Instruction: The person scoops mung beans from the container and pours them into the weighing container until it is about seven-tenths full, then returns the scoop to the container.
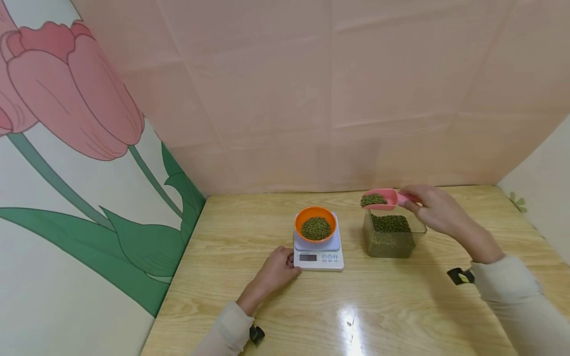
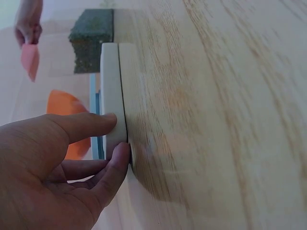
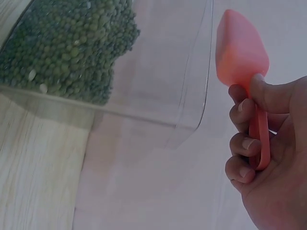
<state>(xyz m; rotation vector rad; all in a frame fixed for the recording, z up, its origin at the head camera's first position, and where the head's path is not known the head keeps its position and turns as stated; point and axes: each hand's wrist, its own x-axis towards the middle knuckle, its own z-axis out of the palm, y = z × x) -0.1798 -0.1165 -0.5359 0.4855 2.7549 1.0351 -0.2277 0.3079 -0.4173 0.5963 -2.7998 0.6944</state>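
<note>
My right hand (image 1: pixel 434 207) grips the handle of a pink scoop (image 1: pixel 392 197) that carries green mung beans (image 1: pixel 373 200). The scoop is held above the back left of a clear plastic container (image 1: pixel 389 244) partly filled with mung beans (image 3: pixel 67 48). In the right wrist view, the fingers curl round the handle and the scoop's underside shows. My left hand (image 1: pixel 278 269) holds the front left corner of a white kitchen scale (image 1: pixel 320 264) between thumb and curled fingers. On the scale's platform stands an orange bowl (image 1: pixel 331 217) with mung beans in it.
Everything stands on a light wood-grain table (image 1: pixel 240 227). A pinkish sheet (image 1: pixel 329 123) covers the wall along the back edge. To the left rises a wall with painted tulips (image 1: pixel 75 89); a white wall (image 1: pixel 543 193) is at the right.
</note>
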